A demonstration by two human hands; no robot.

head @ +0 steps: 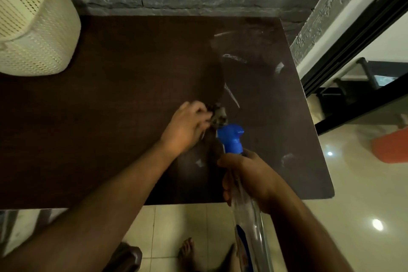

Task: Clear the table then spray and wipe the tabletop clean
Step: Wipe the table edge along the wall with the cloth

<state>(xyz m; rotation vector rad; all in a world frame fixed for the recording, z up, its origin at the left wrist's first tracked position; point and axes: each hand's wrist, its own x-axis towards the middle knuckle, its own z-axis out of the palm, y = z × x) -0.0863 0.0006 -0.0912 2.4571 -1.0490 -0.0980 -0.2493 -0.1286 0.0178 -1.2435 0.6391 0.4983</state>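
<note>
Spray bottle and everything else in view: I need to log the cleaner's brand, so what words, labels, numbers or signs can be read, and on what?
None can be read.
Spray bottle, held by the right hand: a blue and white label low on the clear body, too blurred and cut off to read.
Blue trigger head: no text visible.
Cloth in the left hand, basket, table: no text visible.

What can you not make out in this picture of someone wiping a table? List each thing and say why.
- Cloth, head view: blurred, partly covered by the left hand; its pattern is unclear.
- Spray bottle: its base runs off the bottom edge, and the right hand hides its neck.
- Basket: cut off by the left edge; contents unseen.
- Table: its left part is cut off.
</note>
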